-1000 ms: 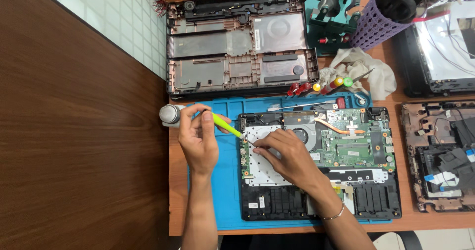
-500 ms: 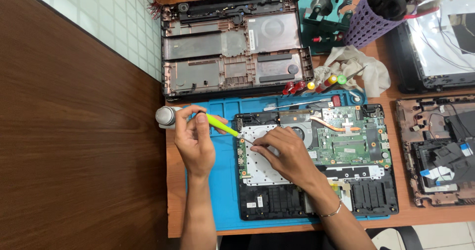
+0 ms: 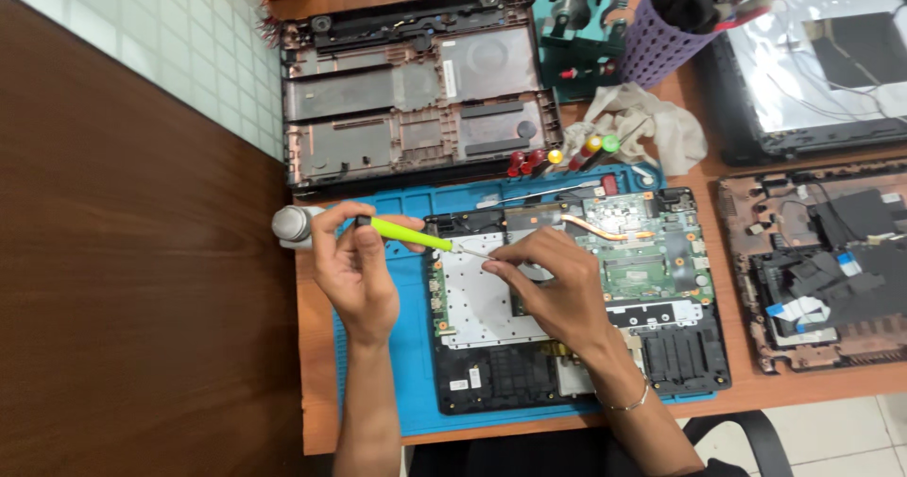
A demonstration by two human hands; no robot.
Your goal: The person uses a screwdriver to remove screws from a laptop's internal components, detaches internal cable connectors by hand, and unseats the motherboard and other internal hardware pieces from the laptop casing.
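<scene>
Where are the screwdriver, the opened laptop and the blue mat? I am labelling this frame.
screwdriver (image 3: 408,236), head view, on its yellow-green handle.
opened laptop (image 3: 652,269), head view, on its green circuit board.
blue mat (image 3: 411,364), head view, on its bare left part.

my left grip (image 3: 354,271) has drawn a little closer to my right grip (image 3: 553,288), so the green screwdriver (image 3: 408,236) now lies flatter, its tip right at my right fingertips (image 3: 493,265) over the open laptop (image 3: 576,298). my view has drifted left, showing more of the spare case (image 3: 416,99).
</scene>
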